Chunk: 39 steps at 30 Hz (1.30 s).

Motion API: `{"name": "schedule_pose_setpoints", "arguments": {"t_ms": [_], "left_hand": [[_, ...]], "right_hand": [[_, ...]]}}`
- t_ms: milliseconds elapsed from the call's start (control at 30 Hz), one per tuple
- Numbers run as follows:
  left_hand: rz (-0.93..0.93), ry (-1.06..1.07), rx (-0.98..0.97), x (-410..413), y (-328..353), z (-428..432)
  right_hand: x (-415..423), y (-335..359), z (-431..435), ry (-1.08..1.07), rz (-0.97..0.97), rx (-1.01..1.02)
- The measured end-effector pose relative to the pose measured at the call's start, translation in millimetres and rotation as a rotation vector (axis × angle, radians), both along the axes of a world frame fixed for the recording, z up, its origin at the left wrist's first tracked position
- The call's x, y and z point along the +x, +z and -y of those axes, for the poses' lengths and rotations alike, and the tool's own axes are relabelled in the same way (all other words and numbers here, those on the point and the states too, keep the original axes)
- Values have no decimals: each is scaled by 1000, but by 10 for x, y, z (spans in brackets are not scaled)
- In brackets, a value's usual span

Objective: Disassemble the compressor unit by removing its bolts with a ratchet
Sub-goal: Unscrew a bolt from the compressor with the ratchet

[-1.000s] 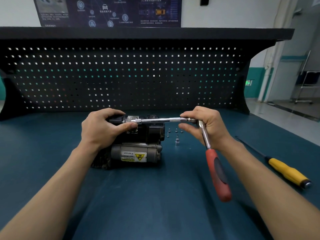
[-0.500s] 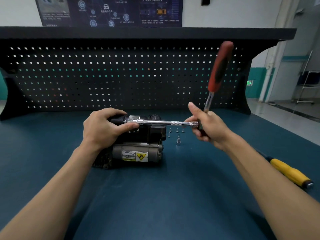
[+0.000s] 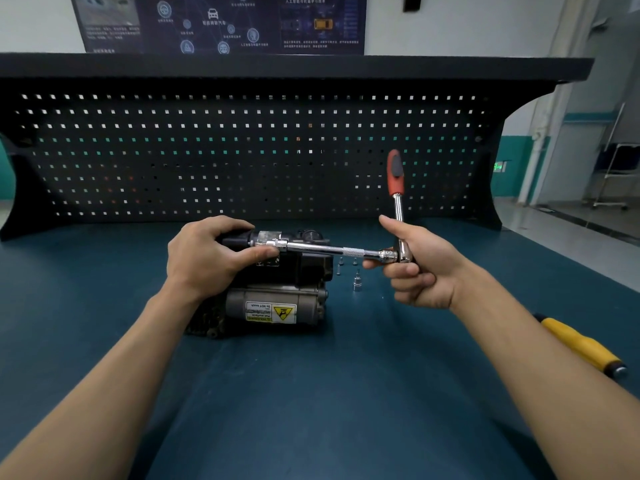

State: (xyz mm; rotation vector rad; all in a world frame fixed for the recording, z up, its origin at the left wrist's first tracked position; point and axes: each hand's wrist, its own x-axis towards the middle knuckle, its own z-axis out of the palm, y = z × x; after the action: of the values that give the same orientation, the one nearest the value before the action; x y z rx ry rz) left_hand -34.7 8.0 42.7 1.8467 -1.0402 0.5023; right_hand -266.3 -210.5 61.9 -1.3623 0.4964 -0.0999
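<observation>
Teal worktop (image 3: 311, 410) under black pegboard (image 3: 242, 150), compressor unit (image 3: 277, 299) sitting mid-worktop. Left hand (image 3: 207, 258) is resting on the unit's top, grip pinching the extension bar (image 3: 329, 249) there. Right hand (image 3: 422, 271), right of the unit, is keeping its grip clamped on the ratchet (image 3: 396, 181) head, red handle pointing up. Loose bolts (image 3: 341, 263) and socket (image 3: 357, 284) are lying just right of the unit, yellow screwdriver (image 3: 581, 346) farther right.

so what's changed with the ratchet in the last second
The ratchet swung from handle pointing down towards the person to nearly upright, turned by the right hand gripping its head. The left hand still holds the extension bar at the compressor; the loose bolts and yellow screwdriver haven't moved.
</observation>
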Motion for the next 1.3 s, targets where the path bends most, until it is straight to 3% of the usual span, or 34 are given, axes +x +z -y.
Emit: {"name": "schedule_pose_setpoints", "arguments": {"t_ms": [233, 333, 467, 900, 1000, 1200, 1300], "left_hand": [[4, 12, -5, -1, -4, 5], [-2, 14, -7, 3, -10, 6], [13, 8, -3, -10, -5, -12], [11, 20, 7, 0, -13, -4], [1, 32, 6, 9, -15, 7], [0, 31, -1, 0, -14, 25], [16, 36, -1, -4, -10, 25]], "right_hand": [[27, -26, 20, 1, -14, 95], [31, -52, 34, -42, -21, 36], [39, -84, 26, -89, 17, -266], [129, -227, 112, -336, 639, -1375], [148, -231, 143, -428, 732, -1534], [153, -245, 148, -423, 695, -1498], [147, -251, 107, -376, 642, -1288]]}}
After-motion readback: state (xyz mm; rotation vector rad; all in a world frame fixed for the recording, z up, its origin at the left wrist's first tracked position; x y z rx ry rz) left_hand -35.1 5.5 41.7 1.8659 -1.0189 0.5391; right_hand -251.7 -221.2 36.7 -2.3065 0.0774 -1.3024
